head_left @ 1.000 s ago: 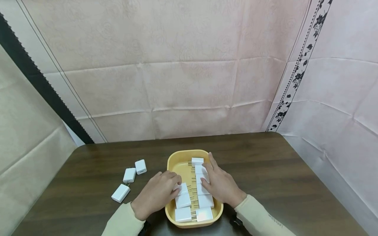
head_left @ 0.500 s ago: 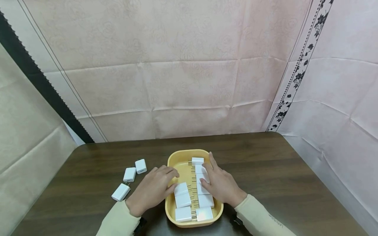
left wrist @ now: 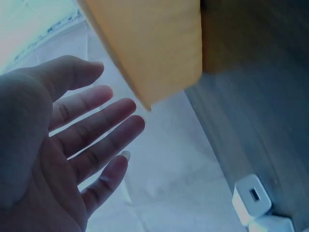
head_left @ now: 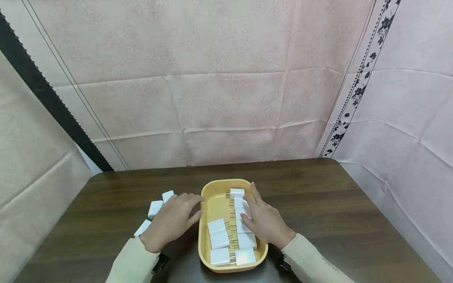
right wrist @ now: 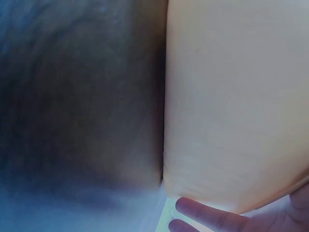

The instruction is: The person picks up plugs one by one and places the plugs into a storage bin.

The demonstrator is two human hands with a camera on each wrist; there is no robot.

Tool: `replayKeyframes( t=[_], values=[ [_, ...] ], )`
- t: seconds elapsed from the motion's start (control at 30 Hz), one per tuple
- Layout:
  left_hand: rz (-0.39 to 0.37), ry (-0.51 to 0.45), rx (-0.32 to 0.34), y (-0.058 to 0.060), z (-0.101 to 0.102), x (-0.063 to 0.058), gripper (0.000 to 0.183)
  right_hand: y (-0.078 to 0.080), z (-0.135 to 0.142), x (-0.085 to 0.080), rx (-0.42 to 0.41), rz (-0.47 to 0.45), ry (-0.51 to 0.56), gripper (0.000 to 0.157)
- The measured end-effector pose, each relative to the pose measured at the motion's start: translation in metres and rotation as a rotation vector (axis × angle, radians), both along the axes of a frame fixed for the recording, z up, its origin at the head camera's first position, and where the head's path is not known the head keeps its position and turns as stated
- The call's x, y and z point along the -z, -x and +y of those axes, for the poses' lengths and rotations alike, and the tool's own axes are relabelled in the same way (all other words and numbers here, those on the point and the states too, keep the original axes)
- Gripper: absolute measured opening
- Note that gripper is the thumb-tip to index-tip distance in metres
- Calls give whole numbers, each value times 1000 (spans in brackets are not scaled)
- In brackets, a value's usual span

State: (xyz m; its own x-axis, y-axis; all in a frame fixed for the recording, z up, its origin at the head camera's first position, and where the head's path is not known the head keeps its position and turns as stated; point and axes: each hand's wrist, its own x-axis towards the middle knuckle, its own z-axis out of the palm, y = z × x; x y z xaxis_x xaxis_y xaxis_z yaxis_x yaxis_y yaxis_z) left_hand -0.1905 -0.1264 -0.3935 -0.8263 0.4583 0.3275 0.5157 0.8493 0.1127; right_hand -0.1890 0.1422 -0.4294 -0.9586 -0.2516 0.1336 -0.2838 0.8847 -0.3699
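Near the tray's left side my left hand (head_left: 173, 220) is spread over the table with nothing in it; in the left wrist view its fingers (left wrist: 106, 140) are apart. It partly covers the loose white charger plugs (head_left: 155, 208) on the table. My right hand (head_left: 266, 222) rests at the right rim of the yellow tray (head_left: 212, 188), its fingers fairly straight, thumb and a finger over the right column of chargers (head_left: 245, 240). On the tray's left side lies a shorter column of chargers (head_left: 219, 256), with prongs turned inward. The right wrist view shows mostly the tray's outer wall (right wrist: 231, 96).
The dark wooden table (head_left: 318, 204) extends on both sides of the tray. Its far edge meets a pale cloth backdrop (head_left: 226, 106), and more cloth hangs at left and right.
My left hand has let go of a charger in the left column and moved left out of the tray, toward the loose chargers. My right hand has stayed in place.
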Motion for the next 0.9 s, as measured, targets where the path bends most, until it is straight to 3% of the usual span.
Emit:
replayKeyframes(
  t=[0.17,0.47,0.9],
  values=[
    [36,8,-30,7,-15,-1,29,0,0,0,-5,5,-2,55],
    [1,-6,-83,16,-40,0,33,0,0,1,-3,-5,-2,55],
    [-140,-6,-152,23,-59,5,55,0,1,0,-9,4,4,54]
  ],
)
